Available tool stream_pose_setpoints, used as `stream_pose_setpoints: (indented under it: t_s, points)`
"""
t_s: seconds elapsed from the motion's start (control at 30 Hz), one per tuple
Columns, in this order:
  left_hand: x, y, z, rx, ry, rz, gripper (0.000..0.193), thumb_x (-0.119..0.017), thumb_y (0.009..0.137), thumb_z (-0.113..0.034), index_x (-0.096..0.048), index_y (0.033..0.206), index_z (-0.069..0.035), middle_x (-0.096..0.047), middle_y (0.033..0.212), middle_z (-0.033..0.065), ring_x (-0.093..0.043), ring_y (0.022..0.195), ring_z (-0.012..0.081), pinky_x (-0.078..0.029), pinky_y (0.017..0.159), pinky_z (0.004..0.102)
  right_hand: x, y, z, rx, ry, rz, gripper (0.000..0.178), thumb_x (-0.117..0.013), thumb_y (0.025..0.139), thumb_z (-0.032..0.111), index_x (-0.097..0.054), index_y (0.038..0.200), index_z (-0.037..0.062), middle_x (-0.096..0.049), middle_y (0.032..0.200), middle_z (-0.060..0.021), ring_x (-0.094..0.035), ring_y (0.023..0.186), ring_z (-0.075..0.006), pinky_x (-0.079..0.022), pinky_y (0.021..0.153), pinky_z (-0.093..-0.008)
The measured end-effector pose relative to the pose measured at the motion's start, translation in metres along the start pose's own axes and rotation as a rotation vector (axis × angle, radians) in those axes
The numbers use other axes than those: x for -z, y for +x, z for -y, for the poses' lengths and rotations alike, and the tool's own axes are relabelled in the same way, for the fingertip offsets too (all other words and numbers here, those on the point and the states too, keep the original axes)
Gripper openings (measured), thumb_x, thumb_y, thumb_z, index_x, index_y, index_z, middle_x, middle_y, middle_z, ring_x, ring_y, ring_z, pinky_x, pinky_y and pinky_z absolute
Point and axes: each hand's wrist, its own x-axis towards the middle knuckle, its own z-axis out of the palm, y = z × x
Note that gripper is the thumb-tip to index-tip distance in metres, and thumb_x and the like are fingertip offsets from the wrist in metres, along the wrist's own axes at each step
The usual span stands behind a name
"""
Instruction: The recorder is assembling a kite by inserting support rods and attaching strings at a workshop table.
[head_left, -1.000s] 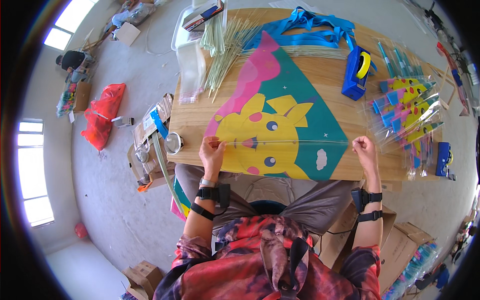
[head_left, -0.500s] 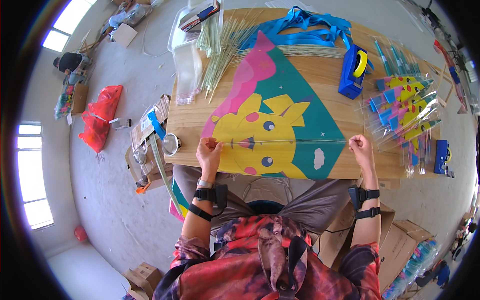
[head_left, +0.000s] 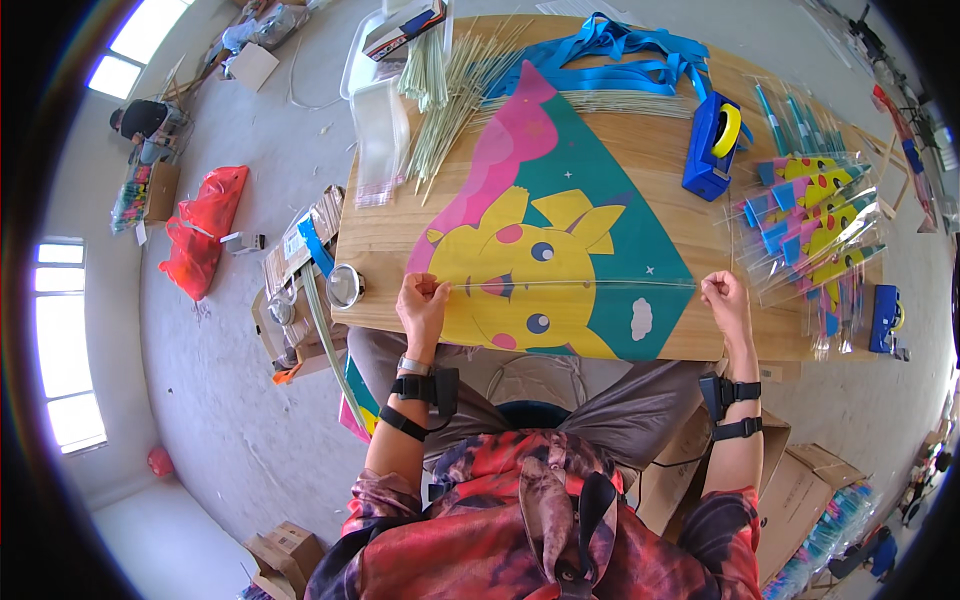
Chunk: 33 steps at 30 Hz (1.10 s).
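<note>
A kite sail (head_left: 548, 225) with a yellow cartoon face on pink and teal lies flat on the wooden table in front of me. A thin pale rod (head_left: 620, 283) runs straight across it, from left to right over the face. My left hand (head_left: 424, 306) pinches the rod's left end at the sail's pink edge. Just past the sail's right corner, my right hand (head_left: 729, 304) pinches the other end between thumb and fingers. The rod appears to rest on or just above the sail; which one I cannot tell.
Bundles of thin sticks (head_left: 455, 110) and blue ribbon (head_left: 620, 65) lie at the far side. A blue tape dispenser (head_left: 708, 165) stands right of the sail, near bagged kites (head_left: 815, 215). A small metal tin (head_left: 345, 286) sits at the table's left edge.
Both hands keep their pinch on the rod, almost unmoved. The whole view has shifted very slightly.
</note>
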Motion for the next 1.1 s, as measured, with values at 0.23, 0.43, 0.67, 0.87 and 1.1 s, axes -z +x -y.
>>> stream_pose_setpoints:
  t_s: [0.23, 0.43, 0.67, 0.87, 1.1]
  points:
    - [-0.003, -0.002, -0.003, -0.032, 0.035, -0.021, 0.025, -0.08, 0.084, -0.004, -0.063, 0.102, 0.002, -0.068, 0.084, 0.0052, -0.065, 0.072, 0.0104, -0.054, 0.066, 0.0236, 0.0, 0.0, -0.002, 0.005, 0.003, 0.008, 0.006, -0.067, 0.096, 0.007, -0.064, 0.096, 0.0011, -0.066, 0.085, -0.001, -0.062, 0.074, -0.0084, -0.051, 0.069, -0.0241]
    - [-0.006, -0.003, -0.005, -0.073, 0.073, -0.049, 0.026, -0.08, 0.083, -0.004, -0.062, 0.1, 0.0, -0.067, 0.081, 0.0062, -0.064, 0.07, 0.0119, -0.054, 0.065, 0.027, 0.0, 0.0, -0.003, 0.018, 0.011, 0.007, 0.005, -0.067, 0.096, 0.006, -0.064, 0.097, 0.001, -0.066, 0.086, -0.001, -0.062, 0.075, -0.0082, -0.052, 0.07, -0.0241]
    - [-0.007, -0.007, -0.014, -0.155, 0.23, -0.055, 0.028, -0.079, 0.083, -0.004, -0.059, 0.103, -0.001, -0.069, 0.082, 0.011, -0.068, 0.068, 0.0201, -0.054, 0.065, 0.0329, 0.001, 0.002, -0.009, 0.025, 0.013, 0.017, 0.005, -0.066, 0.097, 0.007, -0.064, 0.098, 0.0019, -0.066, 0.086, -0.0004, -0.061, 0.075, -0.0072, -0.051, 0.069, -0.0232]
    - [-0.007, -0.008, -0.014, -0.186, 0.239, -0.035, 0.029, -0.077, 0.084, -0.003, -0.058, 0.106, -0.001, -0.069, 0.085, 0.0121, -0.068, 0.069, 0.0221, -0.055, 0.066, 0.0338, 0.002, 0.0, -0.008, 0.027, -0.015, 0.016, 0.006, -0.065, 0.098, 0.008, -0.063, 0.099, 0.0029, -0.065, 0.087, 0.0004, -0.061, 0.076, -0.0065, -0.051, 0.069, -0.0225]
    - [-0.003, -0.008, -0.013, -0.254, 0.251, -0.04, 0.031, -0.077, 0.082, -0.001, -0.057, 0.106, 0.001, -0.056, 0.102, 0.0157, -0.063, 0.077, 0.0265, -0.055, 0.065, 0.0335, 0.0, -0.002, -0.001, 0.022, -0.044, 0.001, 0.006, -0.065, 0.098, 0.009, -0.063, 0.098, 0.0026, -0.065, 0.086, 0.0005, -0.06, 0.075, -0.0066, -0.051, 0.069, -0.0228]
